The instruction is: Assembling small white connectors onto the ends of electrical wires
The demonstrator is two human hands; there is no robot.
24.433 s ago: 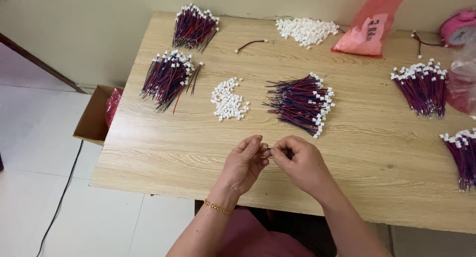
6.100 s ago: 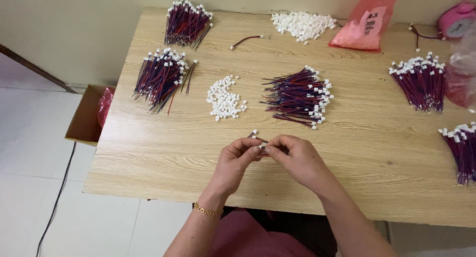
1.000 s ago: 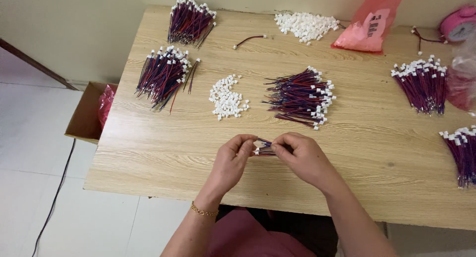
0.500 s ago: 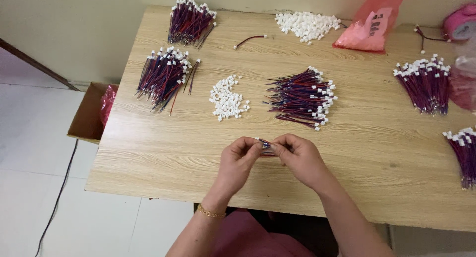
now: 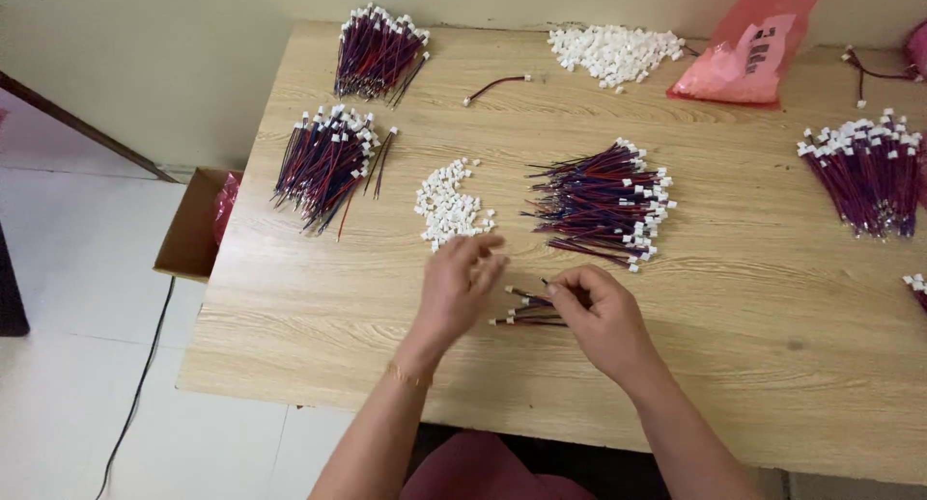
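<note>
The left hand [image 5: 462, 286] has let go and moved up toward the small pile of white plugs [image 5: 449, 203], its fingers spread apart just beside them. The right hand [image 5: 594, 312] keeps its grip pinched shut on a little bunch of wires [image 5: 526, 310] lying on the tabletop [image 5: 753, 297], below the big heap of wires [image 5: 603, 203].

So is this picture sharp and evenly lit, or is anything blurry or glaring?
Head view: soft, even light, no glare on the wooden table; only faint shadows under the hands. The left hand looks slightly smeared, the right hand and the small wire bunch crisper. Table edges bow slightly, a wide-lens effect.
</note>
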